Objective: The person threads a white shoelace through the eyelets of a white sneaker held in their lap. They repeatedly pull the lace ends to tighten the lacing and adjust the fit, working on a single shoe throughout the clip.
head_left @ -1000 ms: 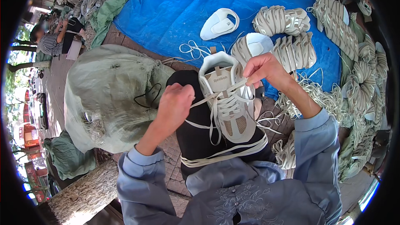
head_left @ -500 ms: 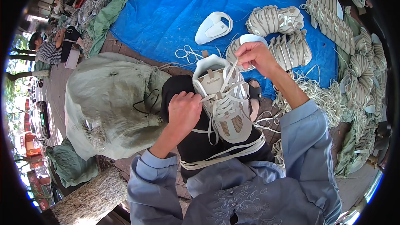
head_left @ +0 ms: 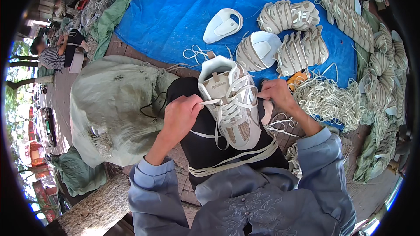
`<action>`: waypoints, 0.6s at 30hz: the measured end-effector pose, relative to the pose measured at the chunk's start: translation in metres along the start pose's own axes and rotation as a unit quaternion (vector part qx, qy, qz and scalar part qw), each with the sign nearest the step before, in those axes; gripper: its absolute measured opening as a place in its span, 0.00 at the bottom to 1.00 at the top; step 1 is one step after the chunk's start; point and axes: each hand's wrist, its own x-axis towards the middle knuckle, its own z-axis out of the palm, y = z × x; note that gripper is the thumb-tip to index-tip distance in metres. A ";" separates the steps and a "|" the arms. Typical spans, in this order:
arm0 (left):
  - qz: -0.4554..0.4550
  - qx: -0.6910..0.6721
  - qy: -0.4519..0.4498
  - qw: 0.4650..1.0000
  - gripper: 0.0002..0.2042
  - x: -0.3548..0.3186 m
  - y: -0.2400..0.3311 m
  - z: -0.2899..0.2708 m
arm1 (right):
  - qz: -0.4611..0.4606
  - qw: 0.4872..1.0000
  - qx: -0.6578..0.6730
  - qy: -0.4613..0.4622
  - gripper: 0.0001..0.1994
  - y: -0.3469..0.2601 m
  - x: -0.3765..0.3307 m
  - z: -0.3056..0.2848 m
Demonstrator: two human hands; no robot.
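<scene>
A white and tan sneaker upper (head_left: 239,124) rests on my dark-trousered lap, toe toward me. White shoelaces (head_left: 232,110) cross its front and lie loose over its sides. My left hand (head_left: 183,112), left of the upper, pinches one lace and holds it out taut. On the other side my right hand (head_left: 277,92) is closed on a second stretch of lace, pulled outward to the right. A bundle of pale laces (head_left: 236,164) lies across my thighs, below the toe.
A blue tarp (head_left: 175,13) spreads ahead, bearing a white shoe piece (head_left: 223,26) and stacked uppers (head_left: 302,50). Tangled laces (head_left: 328,100) heap to the right. A large pale sack (head_left: 116,113) stands at my left. People (head_left: 54,57) sit farther off at left.
My right hand has come down from above the upper to its right side, drawing the lace outward. My left hand has shifted slightly left, still pinching its lace.
</scene>
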 end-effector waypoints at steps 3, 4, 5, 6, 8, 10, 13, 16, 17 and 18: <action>-0.003 -0.021 0.003 1.000 0.03 0.000 -0.002 -0.001 | -0.014 0.978 0.210 0.010 0.07 -0.007 0.001 -0.016; -0.004 -0.031 0.003 1.000 0.03 0.000 -0.003 0.000 | -0.031 0.954 0.300 -0.002 0.06 -0.013 0.000 -0.023; -0.003 -0.034 0.005 0.999 0.03 0.000 -0.004 0.000 | -0.046 0.920 0.388 -0.012 0.07 -0.023 -0.003 -0.028; -0.002 -0.038 0.007 0.999 0.03 0.000 -0.006 0.002 | -0.051 0.929 0.367 -0.024 0.10 -0.029 -0.004 -0.031; -0.001 -0.035 0.007 0.999 0.03 -0.001 -0.005 0.001 | -0.110 0.986 0.123 0.011 0.11 -0.031 0.004 -0.027; -0.003 -0.025 0.006 1.000 0.03 -0.001 -0.005 0.000 | -0.191 0.972 -0.122 0.057 0.10 -0.037 0.009 -0.009; 0.025 -0.001 0.036 0.999 0.03 -0.001 -0.004 0.005 | -0.319 0.896 -0.288 0.114 0.09 -0.023 0.016 0.018; 0.046 0.031 0.045 0.997 0.03 0.000 -0.003 0.009 | -0.374 0.846 -0.365 0.103 0.06 -0.024 0.019 0.018; 0.047 0.022 0.049 0.997 0.03 -0.001 -0.004 0.008 | -0.303 0.921 -0.231 0.081 0.05 -0.026 0.017 0.015; 0.048 0.014 0.052 0.997 0.03 -0.002 -0.005 0.008 | -0.222 0.969 -0.091 0.057 0.03 -0.029 0.013 0.011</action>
